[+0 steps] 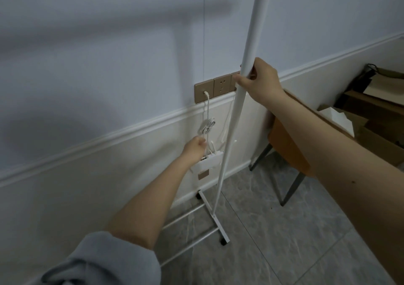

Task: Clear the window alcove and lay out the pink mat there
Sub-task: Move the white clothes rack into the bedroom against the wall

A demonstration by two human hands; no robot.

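Here the white pole of a wheeled rack stands nearly upright beside the wall, its foot bar on the tiled floor, the right hand curled round it, the left hand pinching white cables below the brown sockets, cardboard boxes stacked rightward

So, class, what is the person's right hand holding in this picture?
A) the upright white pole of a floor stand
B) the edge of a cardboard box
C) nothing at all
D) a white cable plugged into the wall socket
A: the right hand has its fingers curled round the white pole, which runs down to a base on the tiled floor.
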